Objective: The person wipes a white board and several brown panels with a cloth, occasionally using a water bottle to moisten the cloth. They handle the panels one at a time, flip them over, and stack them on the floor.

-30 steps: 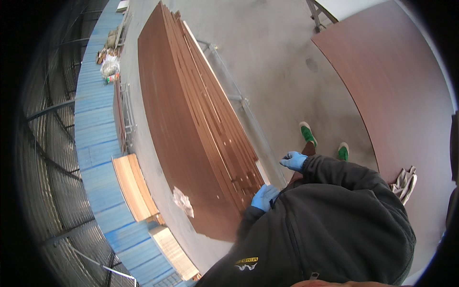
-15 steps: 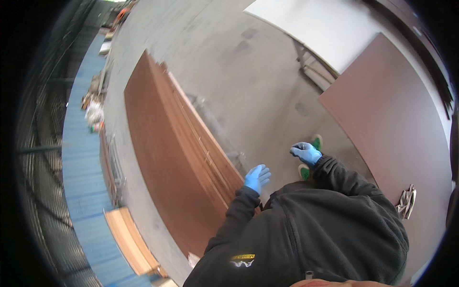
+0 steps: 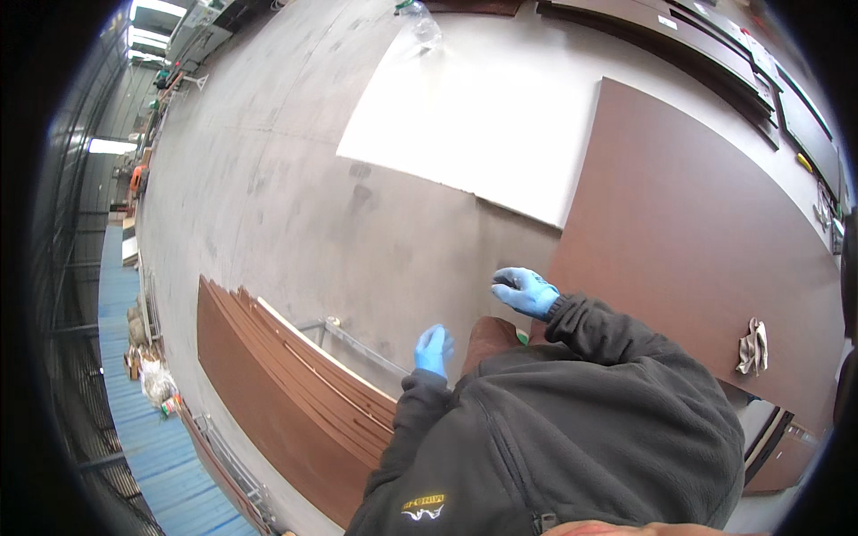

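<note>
My left hand, in a blue glove, is held in the air in front of my body. Its fingers point up and away, and nothing shows in it. My right hand, gloved in blue too, hovers near the left edge of a large brown panel. Its fingers are loosely curved with a gap to the thumb, and I see nothing held there. A crumpled grey-beige work glove lies on that panel. Left of my left hand stands a stack of brown panels.
A white board carrying a clear plastic bag extends past the brown panel. Dark panels are piled at the far right. A metal frame stands beside the brown stack. Blue-topped flooring runs along the left wall.
My view has swung to the right, bringing more of the white board and large brown panel into sight. Both hands stay raised; the right hand's fingers look more open than before.
</note>
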`<state>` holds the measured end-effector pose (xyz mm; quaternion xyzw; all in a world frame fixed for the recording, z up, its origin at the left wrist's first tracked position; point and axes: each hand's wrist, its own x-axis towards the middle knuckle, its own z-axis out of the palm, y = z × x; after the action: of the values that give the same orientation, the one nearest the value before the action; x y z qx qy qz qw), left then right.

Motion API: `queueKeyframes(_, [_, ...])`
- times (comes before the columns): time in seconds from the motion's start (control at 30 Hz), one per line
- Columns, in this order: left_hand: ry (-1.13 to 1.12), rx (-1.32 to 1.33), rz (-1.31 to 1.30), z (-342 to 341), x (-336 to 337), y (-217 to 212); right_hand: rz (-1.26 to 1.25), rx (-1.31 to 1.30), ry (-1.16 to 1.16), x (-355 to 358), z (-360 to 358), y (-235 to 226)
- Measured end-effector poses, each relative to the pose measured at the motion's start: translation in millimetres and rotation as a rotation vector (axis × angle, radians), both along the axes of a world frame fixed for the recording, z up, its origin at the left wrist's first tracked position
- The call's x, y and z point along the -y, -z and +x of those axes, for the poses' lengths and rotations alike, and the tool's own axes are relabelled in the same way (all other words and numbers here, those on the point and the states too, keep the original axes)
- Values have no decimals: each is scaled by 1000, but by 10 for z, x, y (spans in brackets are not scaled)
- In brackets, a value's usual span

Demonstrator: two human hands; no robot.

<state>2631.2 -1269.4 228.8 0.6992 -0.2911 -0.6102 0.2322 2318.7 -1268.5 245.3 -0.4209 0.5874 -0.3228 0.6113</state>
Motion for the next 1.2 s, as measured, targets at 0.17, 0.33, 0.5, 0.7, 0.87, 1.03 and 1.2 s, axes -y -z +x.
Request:
queueKeyframes(0.17, [181,245,-509,-755,1632,204,27,-41,227,336,-358,-5])
queueKeyframes(0.33, [259,-21,-770,-1958,3901,124,110,61,612,665,-434,216])
queueKeyframes(0.5, [235,-124,-901,-3309,6079,140,181,1,927,1237,-337,378])
queueKeyframes(0.7, [381,45,-1067,-4269,7452,342,178,41,1001,1981,-45,398])
queueKeyframes(0.87, [87,-988,-489,-4747,8159,730,296,89,1059,2250,59,394])
queueKeyframes(1.03, [274,-93,-1075,-5077,8331,1042,308,52,1186,2283,67,362])
queueKeyframes(1.2, [346,173,-1083,-5153,8363,1096,242,26,1283,2136,161,381])
